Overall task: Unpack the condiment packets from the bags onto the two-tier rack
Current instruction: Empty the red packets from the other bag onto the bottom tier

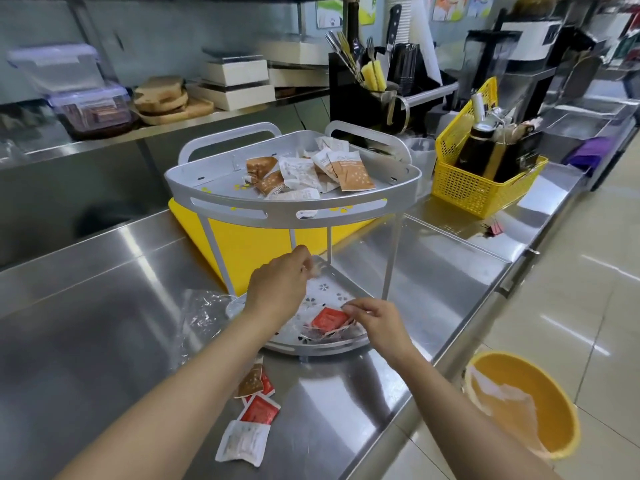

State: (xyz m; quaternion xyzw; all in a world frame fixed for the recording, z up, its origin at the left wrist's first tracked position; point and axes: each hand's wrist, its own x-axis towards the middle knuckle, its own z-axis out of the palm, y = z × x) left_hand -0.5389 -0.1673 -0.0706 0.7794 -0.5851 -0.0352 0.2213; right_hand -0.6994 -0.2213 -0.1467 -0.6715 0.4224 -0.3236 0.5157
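A grey two-tier rack stands on the steel counter. Its top tier holds several brown and white condiment packets. On the bottom tier lies a clear plastic bag with red packets in it. My left hand is over the bottom tier with its fingers pinched on the bag's clear film. My right hand pinches the bag's right edge beside the red packet. Several loose red, brown and white packets lie on the counter in front of the rack.
An empty crumpled clear bag lies left of the rack. A yellow cutting board is under the rack's back. A yellow basket with bottles stands at the right. A yellow bin sits on the floor below the counter edge.
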